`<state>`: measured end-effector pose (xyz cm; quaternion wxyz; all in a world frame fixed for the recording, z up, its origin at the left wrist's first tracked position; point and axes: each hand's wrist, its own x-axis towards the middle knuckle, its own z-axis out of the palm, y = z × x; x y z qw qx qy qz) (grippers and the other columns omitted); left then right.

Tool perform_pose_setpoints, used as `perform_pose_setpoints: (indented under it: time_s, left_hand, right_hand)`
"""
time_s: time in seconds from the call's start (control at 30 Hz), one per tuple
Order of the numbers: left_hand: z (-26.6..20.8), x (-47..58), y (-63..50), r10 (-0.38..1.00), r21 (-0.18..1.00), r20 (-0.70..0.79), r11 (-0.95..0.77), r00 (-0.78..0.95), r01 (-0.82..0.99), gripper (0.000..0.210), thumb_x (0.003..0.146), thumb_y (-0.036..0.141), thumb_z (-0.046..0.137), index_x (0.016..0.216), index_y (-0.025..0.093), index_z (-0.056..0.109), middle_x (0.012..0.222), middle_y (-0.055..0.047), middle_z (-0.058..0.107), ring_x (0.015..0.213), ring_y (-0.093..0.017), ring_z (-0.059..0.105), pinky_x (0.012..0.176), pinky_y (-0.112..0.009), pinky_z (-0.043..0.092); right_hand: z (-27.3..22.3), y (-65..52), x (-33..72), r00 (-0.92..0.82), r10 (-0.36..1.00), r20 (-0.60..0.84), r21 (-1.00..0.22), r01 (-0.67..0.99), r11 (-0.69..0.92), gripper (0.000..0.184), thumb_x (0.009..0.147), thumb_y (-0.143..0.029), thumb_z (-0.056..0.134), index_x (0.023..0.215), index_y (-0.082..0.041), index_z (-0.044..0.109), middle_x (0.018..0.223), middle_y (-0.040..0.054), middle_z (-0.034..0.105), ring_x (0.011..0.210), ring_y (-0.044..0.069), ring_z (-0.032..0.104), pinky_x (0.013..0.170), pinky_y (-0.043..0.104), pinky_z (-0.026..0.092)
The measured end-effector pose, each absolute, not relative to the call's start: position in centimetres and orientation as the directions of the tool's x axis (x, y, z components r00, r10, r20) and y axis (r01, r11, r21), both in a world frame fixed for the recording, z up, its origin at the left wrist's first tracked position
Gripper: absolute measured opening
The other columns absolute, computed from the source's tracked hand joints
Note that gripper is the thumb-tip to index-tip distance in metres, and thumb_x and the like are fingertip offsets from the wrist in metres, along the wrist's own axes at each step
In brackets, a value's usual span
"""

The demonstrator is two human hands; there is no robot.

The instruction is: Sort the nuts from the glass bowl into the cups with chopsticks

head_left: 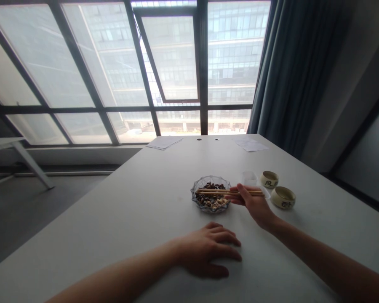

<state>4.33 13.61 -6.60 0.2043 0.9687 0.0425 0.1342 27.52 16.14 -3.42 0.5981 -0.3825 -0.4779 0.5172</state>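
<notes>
My right hand grips a pair of wooden chopsticks, held nearly level and pointing left. Their tips reach over a clear glass bowl with a jagged rim. Inside the bowl lie dark pieces and paler pieces, too small to name for certain. Whether the tips pinch anything cannot be made out. My left hand rests palm down on the white table, in front of the bowl, fingers spread and holding nothing.
Two cream ceramic cups with dark characters, a farther cup and a nearer cup, stand right of my right hand. A clear plastic container sits behind that hand. Papers and more papers lie at the table's far end.
</notes>
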Motion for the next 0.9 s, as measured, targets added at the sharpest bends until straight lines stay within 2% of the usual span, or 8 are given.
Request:
perform_pose_setpoints:
  time_s: [0.1,0.2,0.3,0.43,0.5,0.73,0.9]
  left_hand:
    - [-6.5,4.3,13.6,0.137,0.404,0.221,-0.914,0.966,0.037,0.048,0.102,0.051,0.063,0.145,0.030,0.058,0.152,-0.008,0.059,0.142,-0.030,0.054,0.124,-0.044,0.030]
    - [-6.5,4.4,13.6,0.141,0.404,0.218,-0.914,0.966,0.042,0.047,0.102,0.049,0.064,0.144,0.031,0.059,0.152,-0.008,0.059,0.142,-0.030,0.054,0.124,-0.044,0.031]
    - [-6.5,4.4,13.6,0.141,0.408,0.219,-0.912,0.965,0.041,0.047,0.102,0.051,0.064,0.144,0.031,0.059,0.152,-0.008,0.059,0.142,-0.030,0.054,0.124,-0.043,0.030]
    - [-6.5,4.4,13.6,0.146,0.411,0.221,-0.910,0.964,0.043,0.047,0.102,0.052,0.063,0.144,0.031,0.059,0.152,-0.007,0.060,0.142,-0.030,0.054,0.125,-0.043,0.029]
    - [-6.5,4.5,13.6,0.147,0.409,0.214,-0.911,0.966,0.049,0.047,0.102,0.052,0.064,0.144,0.031,0.059,0.151,-0.007,0.060,0.141,-0.030,0.054,0.125,-0.044,0.030]
    - [-6.3,4.6,13.6,0.151,0.409,0.207,-0.911,0.967,0.055,0.048,0.100,0.051,0.066,0.143,0.032,0.059,0.151,-0.008,0.060,0.141,-0.030,0.055,0.125,-0.044,0.030]
    - [-6.2,4.6,13.6,0.155,0.409,0.199,-0.911,0.968,0.062,0.048,0.099,0.048,0.069,0.142,0.031,0.059,0.152,-0.006,0.059,0.141,-0.029,0.054,0.125,-0.043,0.029]
  right_hand:
    - [-2.2,16.6,28.7,0.096,0.983,0.155,-0.933,-0.313,0.177,0.037,0.081,-0.058,0.087,0.083,-0.022,0.083,0.091,0.0105,0.084,0.085,0.031,0.084,0.078,0.039,0.072]
    - [0.1,17.4,31.3,0.173,0.970,0.172,-0.918,-0.330,0.221,0.027,0.092,-0.050,0.080,0.086,-0.023,0.083,0.094,0.0081,0.085,0.087,0.024,0.084,0.080,0.027,0.070]
    - [3.2,18.1,34.9,0.363,0.925,0.118,-0.898,-0.360,0.255,0.023,0.096,-0.034,0.078,0.080,-0.017,0.080,0.088,0.0112,0.084,0.080,0.021,0.083,0.069,0.018,0.068]
    - [6.8,18.8,40.5,0.468,0.879,0.090,-0.895,-0.350,0.278,0.037,0.107,-0.020,0.059,0.076,-0.012,0.078,0.081,0.0130,0.081,0.072,0.016,0.081,0.062,0.011,0.063]
    - [7.8,18.9,43.4,0.506,0.859,0.072,-0.900,-0.339,0.275,0.042,0.109,-0.018,0.055,0.073,-0.012,0.077,0.077,0.0122,0.079,0.070,0.014,0.079,0.059,0.008,0.061]
    - [7.4,18.8,51.6,0.641,0.767,0.006,-0.954,-0.226,0.197,0.039,0.105,-0.006,0.055,0.073,-0.008,0.076,0.082,0.0179,0.076,0.064,0.012,0.076,0.062,0.013,0.059]
    - [6.5,18.9,53.7,0.649,0.760,-0.024,-0.981,-0.162,0.108,0.036,0.101,-0.001,0.058,0.070,-0.008,0.075,0.080,0.0189,0.076,0.063,0.014,0.076,0.064,0.018,0.060]
